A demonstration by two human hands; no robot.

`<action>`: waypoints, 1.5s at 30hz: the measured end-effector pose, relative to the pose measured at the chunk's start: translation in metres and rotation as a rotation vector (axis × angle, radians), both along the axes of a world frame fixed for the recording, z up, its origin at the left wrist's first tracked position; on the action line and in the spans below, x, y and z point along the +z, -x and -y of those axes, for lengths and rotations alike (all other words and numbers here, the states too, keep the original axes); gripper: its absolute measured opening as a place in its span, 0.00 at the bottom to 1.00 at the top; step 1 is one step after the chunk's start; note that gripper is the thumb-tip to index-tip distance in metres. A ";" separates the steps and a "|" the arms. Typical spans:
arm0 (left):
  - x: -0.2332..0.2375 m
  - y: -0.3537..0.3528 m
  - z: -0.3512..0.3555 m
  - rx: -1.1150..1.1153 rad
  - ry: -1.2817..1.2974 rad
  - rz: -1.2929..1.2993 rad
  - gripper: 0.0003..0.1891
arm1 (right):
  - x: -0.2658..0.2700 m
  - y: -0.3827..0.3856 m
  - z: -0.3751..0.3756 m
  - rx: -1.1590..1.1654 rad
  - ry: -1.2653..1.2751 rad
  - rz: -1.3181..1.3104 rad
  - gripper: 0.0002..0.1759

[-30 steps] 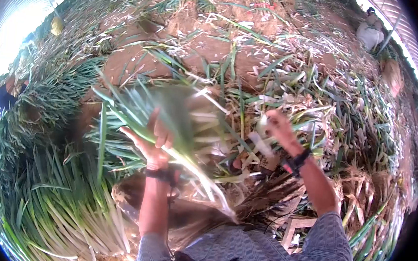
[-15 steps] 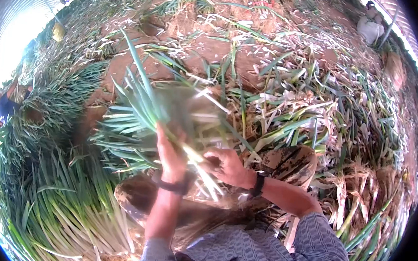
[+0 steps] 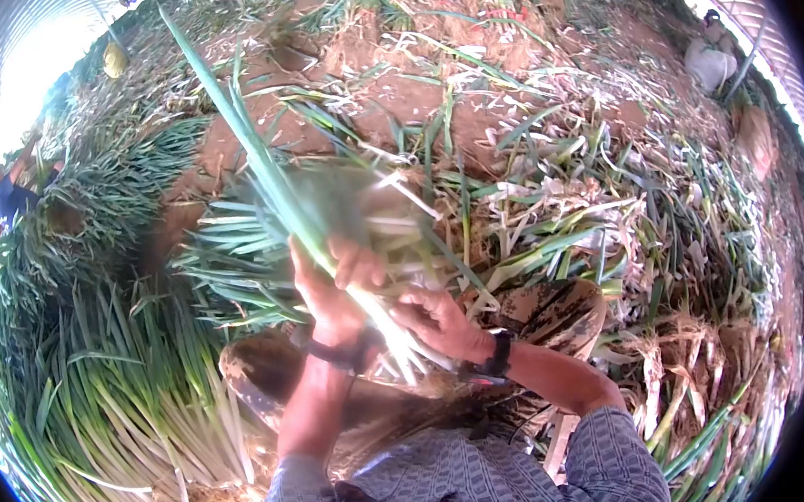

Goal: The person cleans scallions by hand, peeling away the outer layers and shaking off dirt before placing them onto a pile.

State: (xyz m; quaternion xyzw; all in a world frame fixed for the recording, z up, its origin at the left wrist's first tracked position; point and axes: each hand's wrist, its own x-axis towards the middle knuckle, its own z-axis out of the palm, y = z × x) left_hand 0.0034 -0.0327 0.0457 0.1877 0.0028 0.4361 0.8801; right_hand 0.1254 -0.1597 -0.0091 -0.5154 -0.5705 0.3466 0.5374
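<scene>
My left hand (image 3: 336, 293) is wrapped round a bundle of green onions (image 3: 278, 192), whose long green leaves point up and to the left. The white stalk ends come out below the hand, toward my lap. My right hand (image 3: 439, 323) lies against these white ends with its fingers bent; whether it grips any of them I cannot tell. Behind the hands, a pile of green onions (image 3: 234, 255) lies on the ground, partly blurred. Each wrist has a dark band.
More green onions (image 3: 140, 400) lie in a big heap at the lower left. Loose leaves and peelings (image 3: 578, 209) cover the ground ahead and right. A person (image 3: 10, 198) is at the far left. A white sack (image 3: 710, 66) stands at the back right.
The bundle's leaves now reach further up and left, and its white ends show more fully. My left fingers have closed over the stalks. My right hand has moved slightly.
</scene>
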 end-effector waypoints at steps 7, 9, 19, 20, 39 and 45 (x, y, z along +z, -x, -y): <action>-0.002 -0.003 0.004 0.034 -0.298 -0.135 0.25 | 0.004 -0.006 -0.004 0.078 0.173 0.038 0.09; 0.005 0.000 0.008 0.070 -0.312 -0.384 0.18 | -0.003 -0.011 -0.008 0.047 0.153 0.168 0.10; -0.001 0.006 -0.004 -0.216 -0.207 -0.209 0.20 | 0.004 -0.019 -0.009 0.194 0.290 -0.028 0.13; -0.003 0.008 -0.005 -0.244 -0.207 -0.187 0.21 | 0.008 -0.021 -0.008 0.214 0.342 -0.017 0.13; -0.029 -0.001 -0.003 0.209 -0.167 -0.459 0.18 | -0.040 -0.016 -0.034 0.131 0.322 -0.343 0.17; -0.062 -0.002 -0.012 0.285 0.068 -0.445 0.14 | -0.024 -0.031 -0.023 -0.011 0.450 -0.047 0.21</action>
